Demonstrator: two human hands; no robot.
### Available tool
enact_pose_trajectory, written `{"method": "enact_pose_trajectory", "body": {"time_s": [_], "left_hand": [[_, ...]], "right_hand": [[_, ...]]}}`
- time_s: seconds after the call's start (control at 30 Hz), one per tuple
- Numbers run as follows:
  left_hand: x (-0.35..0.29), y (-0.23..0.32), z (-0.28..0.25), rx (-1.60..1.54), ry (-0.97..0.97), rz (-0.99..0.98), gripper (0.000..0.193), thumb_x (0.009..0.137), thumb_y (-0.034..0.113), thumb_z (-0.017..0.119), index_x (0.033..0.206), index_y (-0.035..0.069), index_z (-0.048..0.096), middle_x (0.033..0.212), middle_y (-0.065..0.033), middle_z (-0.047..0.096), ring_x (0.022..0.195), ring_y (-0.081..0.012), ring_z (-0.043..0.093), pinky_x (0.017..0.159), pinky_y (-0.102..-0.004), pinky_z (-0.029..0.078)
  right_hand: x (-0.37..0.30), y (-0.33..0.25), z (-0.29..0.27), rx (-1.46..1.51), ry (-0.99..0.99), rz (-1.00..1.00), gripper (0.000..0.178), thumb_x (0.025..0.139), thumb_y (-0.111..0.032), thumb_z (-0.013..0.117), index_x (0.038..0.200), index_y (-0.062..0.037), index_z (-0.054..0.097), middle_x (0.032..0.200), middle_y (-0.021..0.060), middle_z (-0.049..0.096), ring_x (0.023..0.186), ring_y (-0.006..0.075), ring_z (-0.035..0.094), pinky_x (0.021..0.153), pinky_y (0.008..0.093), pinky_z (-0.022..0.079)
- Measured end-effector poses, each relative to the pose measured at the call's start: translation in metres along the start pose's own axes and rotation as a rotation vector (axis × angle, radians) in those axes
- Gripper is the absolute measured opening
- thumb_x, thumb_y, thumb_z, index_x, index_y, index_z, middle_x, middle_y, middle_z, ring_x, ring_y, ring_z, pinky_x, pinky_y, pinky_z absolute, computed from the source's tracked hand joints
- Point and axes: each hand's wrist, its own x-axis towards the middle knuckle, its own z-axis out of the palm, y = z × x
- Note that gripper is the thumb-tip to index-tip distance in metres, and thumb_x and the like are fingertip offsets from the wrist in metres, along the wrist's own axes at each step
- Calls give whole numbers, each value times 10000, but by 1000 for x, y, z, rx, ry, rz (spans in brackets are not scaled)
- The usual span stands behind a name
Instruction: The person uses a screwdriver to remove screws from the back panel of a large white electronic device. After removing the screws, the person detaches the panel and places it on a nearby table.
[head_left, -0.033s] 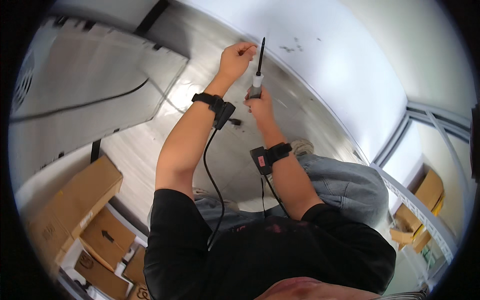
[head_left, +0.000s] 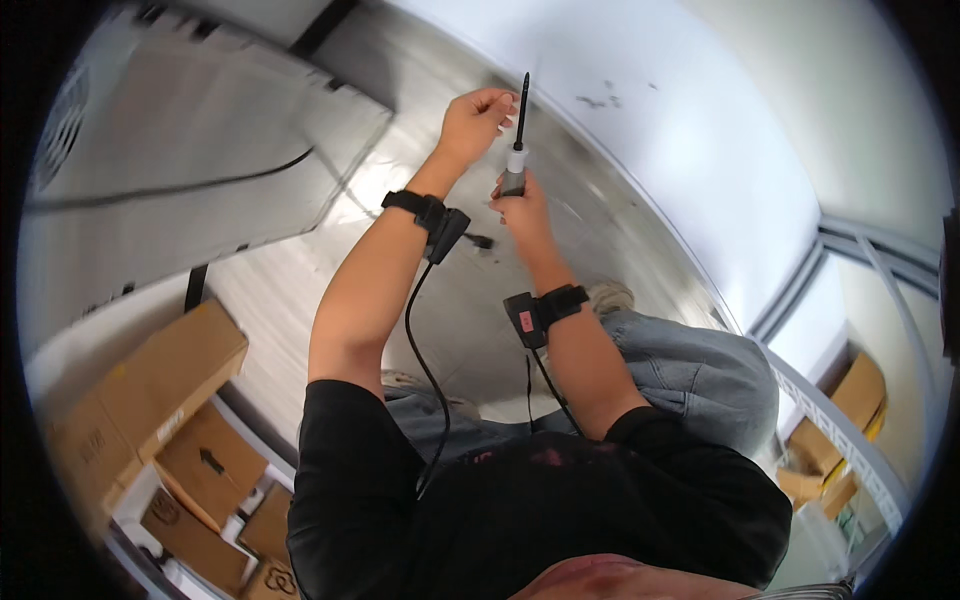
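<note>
I note the right hand (head_left: 525, 206) grasping a screwdriver (head_left: 514, 172), whose shaft, drifting sideways, could jab the left hand (head_left: 472, 124), whose pinch I cannot verify.

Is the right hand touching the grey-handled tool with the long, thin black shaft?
Touching. The head view shows the right hand with its fingers closed around the grey handle.

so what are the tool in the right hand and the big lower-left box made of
Tool: grey handle seems matt plastic, evenly dull; slim, straight black shaft probably metal, finish unclear. Big box: most likely matt cardboard, going by its flat brown faces.
</note>
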Motion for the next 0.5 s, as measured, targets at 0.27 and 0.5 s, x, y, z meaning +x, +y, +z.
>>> {"method": "enact_pose_trajectory", "body": {"time_s": [0.27,0.5], "left_hand": [[-152,72,-176,-241,205,84,341,996,237,367,1148,6,566,927,-73,657,811,-146,617,721,-271,480],[-248,60,-260,-301,564,115,322,992,200,367,1185,24,555,925,-73,661,793,-139,615,687,-267,482]], "right_hand": [[-65,-51,130,-285,-557,-64,230,668,-19,574,892,-37,527,720,40,552,650,165,526,621,301,425],[-132,-64,190,-90,-1008,115,290,732,-24,500,1019,-53,478,813,50,579,669,127,548,520,257,368]]}}
